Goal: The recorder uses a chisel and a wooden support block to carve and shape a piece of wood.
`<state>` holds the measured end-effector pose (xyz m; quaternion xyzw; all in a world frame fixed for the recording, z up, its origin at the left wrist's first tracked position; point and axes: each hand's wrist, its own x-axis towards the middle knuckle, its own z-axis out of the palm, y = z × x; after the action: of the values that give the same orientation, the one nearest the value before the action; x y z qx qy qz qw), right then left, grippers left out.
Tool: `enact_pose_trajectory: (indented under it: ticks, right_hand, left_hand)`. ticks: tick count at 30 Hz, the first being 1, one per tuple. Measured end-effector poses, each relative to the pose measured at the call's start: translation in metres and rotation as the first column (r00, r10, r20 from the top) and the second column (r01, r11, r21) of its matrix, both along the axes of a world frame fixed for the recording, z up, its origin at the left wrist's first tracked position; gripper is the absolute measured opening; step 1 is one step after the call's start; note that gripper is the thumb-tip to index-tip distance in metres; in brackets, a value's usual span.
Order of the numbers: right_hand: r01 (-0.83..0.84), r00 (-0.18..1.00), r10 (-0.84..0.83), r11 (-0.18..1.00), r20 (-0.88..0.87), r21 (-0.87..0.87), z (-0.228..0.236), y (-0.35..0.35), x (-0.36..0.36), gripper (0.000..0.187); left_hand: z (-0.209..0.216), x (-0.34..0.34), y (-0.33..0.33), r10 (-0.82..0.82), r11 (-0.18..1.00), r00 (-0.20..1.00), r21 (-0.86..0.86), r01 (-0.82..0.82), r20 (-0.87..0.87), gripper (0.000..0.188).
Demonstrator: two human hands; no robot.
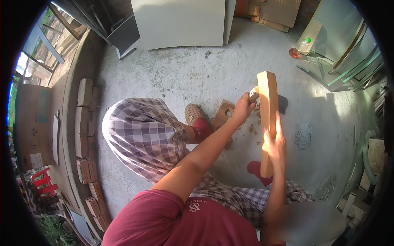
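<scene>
Wooden beam at three o'clock, gripped by the right hand.
The left hand grips a brown handle just beside it; at two o'clock, a green-capped bottle holds red liquid.

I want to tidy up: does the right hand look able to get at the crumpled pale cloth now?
Probably not straight away: the right hand is holding the wooden beam. Otherwise the way to the cloth on the floor looks free, with nothing visible between.
</scene>
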<state>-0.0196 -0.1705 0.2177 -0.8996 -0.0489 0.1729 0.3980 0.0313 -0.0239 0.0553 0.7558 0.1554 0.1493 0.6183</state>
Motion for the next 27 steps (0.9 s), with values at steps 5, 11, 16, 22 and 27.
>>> enact_pose_trajectory:
  ticks: [5,11,16,22,27]
  right_hand:
    - [0.038,0.996,-0.04,0.999,-0.081,-0.025,0.016,0.012,-0.005,0.063]
    - [0.014,0.999,-0.01,0.995,-0.049,0.099,0.008,-0.002,-0.01,0.065]
    - [0.049,0.995,-0.037,0.991,-0.094,0.125,0.014,-0.004,-0.009,0.064]
    - [-0.026,0.999,0.03,0.995,-0.036,0.092,0.002,-0.005,-0.005,0.064]
    - [-0.003,0.995,0.021,0.984,-0.101,0.179,0.015,0.002,-0.012,0.064]
  left_hand:
    - [-0.003,-0.003,0.008,0.0,1.0,0.999,0.015,0.0,-0.052,0.029]
    - [-0.006,-0.004,-0.001,0.016,0.996,1.0,0.085,-0.018,0.02,0.03]
    - [-0.009,0.002,-0.006,0.012,0.999,0.999,0.049,-0.014,0.05,0.029]
    - [-0.003,0.0,0.003,0.001,0.999,1.0,0.033,0.0,-0.025,0.028]
    - [0.005,-0.006,0.003,-0.007,1.0,0.998,-0.006,0.006,-0.056,0.028]
